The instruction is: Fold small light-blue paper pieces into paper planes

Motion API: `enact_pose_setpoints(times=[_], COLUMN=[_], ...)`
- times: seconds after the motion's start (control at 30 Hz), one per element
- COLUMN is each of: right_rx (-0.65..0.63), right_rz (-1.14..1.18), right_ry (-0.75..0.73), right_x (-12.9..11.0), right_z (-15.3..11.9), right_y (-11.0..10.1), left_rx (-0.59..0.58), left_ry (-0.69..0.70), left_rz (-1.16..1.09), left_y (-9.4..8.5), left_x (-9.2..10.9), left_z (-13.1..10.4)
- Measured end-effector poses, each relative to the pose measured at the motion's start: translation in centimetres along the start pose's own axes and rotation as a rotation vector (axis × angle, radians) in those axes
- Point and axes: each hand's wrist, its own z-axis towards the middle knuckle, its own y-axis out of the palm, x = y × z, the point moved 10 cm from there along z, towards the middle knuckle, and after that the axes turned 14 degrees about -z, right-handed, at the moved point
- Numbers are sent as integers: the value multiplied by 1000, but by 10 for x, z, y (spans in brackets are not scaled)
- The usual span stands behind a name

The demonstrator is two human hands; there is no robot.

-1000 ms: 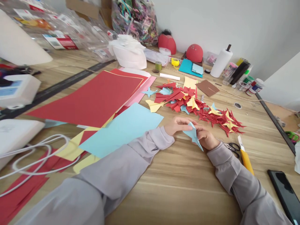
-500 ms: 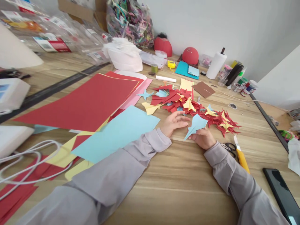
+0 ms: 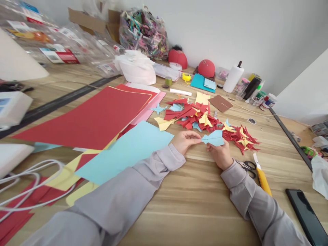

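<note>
A small folded light-blue paper plane [image 3: 214,138] is held between my two hands above the table. My left hand [image 3: 186,141] pinches its narrow left tip. My right hand [image 3: 220,155] grips it from below at the right, with the thumb near its lower edge. Just behind the hands lies a pile of folded red paper pieces [image 3: 189,112], with some yellow and blue ones mixed in. A folded yellow paper piece [image 3: 164,123] lies to the left of the pile. Beside my left forearm is a light-blue paper sheet [image 3: 130,150].
Large red paper sheets [image 3: 89,116] spread at the left, near a looped white cable [image 3: 38,164]. Right of my right wrist lie black-handled scissors [image 3: 249,167] and a yellow-handled cutter [image 3: 263,179]. A black phone [image 3: 304,212] rests at the lower right. Bottles and jars [image 3: 253,87] line the back.
My left hand, apart from the blue plane before, now pinches its tip. The plane has turned so that its tip points left toward that hand. The view has shifted slightly.
</note>
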Motion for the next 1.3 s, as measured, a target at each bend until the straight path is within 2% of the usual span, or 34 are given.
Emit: enact_pose_setpoints(times=[0.1, 0.17, 0.37, 0.47, 0.6, 0.67, 0.77, 0.97, 1.07, 1.17, 1.3], right_rx=[148, 201, 103, 120, 373, 451, 435, 400, 308, 331, 346], right_rz=[-187, -253, -434, -508, -474, -450, -423, -477, -416, -443, -579], right_ry=[-117, -159, -230, -246, -203, -150, -91, -59, 86, 117, -21], right_x=[-12, -18, -23, -23, -25, -23, -21, -35, -22, -14, -20], right_z=[-2, -4, -5, -7, -16, -18, -12, 35, 60, 58, 30], right_y=[-19, -27, -16, -15, -40, -45, -31, 25, 48, 46, 22], left_rx=[42, 64, 119, 119, 161, 175, 115, -116, -150, -164, -208], left_ry=[-41, -60, -84, -110, -127, -98, -74, -1, -7, -1, -8], left_rz=[-92, -168, -376, -438, -447, -383, -235, 150, 208, 244, 290], left_y=[-4, -6, -10, -10, -16, -19, -15, 8, 11, 12, 18], left_x=[-5, -6, -1, -1, -8, -10, -13, -11, -12, -10, -9], left_z=[1, 1, 3, 4, 6, 7, 8, 6, 5, 4, 1])
